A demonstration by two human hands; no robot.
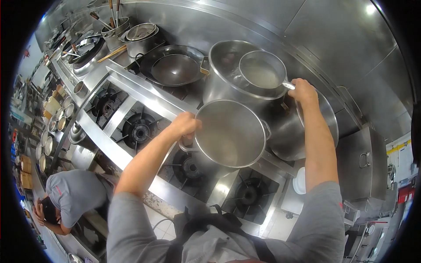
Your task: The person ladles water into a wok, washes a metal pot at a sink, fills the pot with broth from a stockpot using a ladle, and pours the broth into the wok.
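Observation:
My left hand [186,124] is closed on the left side handle of a metal pot [230,133], whose mouth faces up and whose inside shows a cloudy bottom. My right hand [303,91] grips the short handle of a round metal ladle [262,70] that holds pale liquid. The ladle is over the right part of a large stockpot [219,87] standing behind the metal pot. Dark liquid with something reddish shows inside the stockpot, partly hidden by the ladle.
A black wok [175,69] sits left of the stockpot; a large metal lid or pan [326,116] is at its right. Gas burners [139,130] lie in front. A co-worker [79,193] bends over at the lower left. A metal wall [263,17] rises behind.

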